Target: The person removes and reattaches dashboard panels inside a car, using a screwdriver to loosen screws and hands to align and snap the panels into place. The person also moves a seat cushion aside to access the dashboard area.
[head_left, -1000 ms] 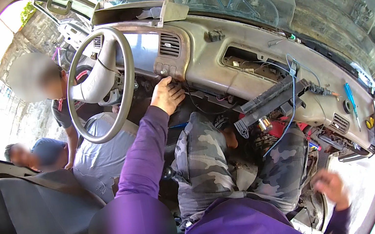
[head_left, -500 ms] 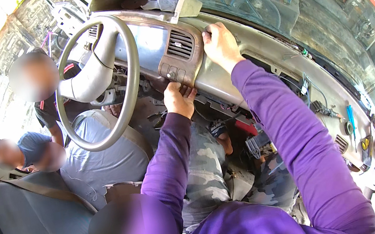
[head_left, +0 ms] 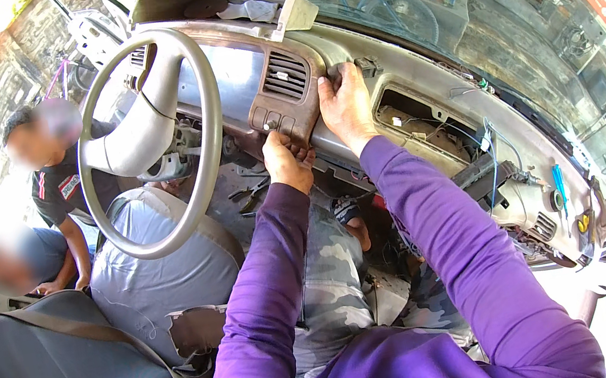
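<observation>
My left hand has its fingers curled at the lower edge of the brown centre dash panel, just below its buttons. My right hand is at that panel's right edge, thumb and fingers bent round something dark that I cannot make out, next to a small black fitting. The panel has an air vent and a silvery blue face. The steering wheel is left of my hands. Right of them is an open dash recess with loose wires. Pliers lie below the dash.
Two people are at the open left doorway beside the grey seats. Loose black parts, a blue screwdriver and yellow-handled pliers rest on the right dash. A raised dash cover stands by the windscreen.
My right hand has risen from low right to the dash, then shifted slightly down along the panel's edge. My left hand remains at the panel's lower edge. The people at the doorway have moved slightly.
</observation>
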{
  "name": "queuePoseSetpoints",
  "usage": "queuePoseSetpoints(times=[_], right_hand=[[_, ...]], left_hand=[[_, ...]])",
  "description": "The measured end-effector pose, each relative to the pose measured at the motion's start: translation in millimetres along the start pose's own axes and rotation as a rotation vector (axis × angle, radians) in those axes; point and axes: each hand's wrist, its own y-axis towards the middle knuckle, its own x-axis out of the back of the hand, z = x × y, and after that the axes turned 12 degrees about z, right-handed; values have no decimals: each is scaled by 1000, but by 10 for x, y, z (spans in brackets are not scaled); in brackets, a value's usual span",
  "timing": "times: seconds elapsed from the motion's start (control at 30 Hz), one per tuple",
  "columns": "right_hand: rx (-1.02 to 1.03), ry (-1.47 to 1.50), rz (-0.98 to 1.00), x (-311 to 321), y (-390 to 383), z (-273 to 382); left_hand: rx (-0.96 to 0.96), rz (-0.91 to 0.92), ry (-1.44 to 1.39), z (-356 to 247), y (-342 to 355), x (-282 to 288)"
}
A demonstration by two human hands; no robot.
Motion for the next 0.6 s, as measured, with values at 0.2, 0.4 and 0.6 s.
queuePoseSetpoints(times=[0.2, 0.4, 0.6], right_hand=[[-120, -95, 67, 57, -58, 193], [-389, 196, 515, 133, -338, 7], [-380, 205, 525, 53, -776, 307]], left_hand=[[-3, 42, 50, -33, -27, 136], [-1, -11, 166, -25, -108, 120], [-231, 301, 1108, 12, 122, 520]])
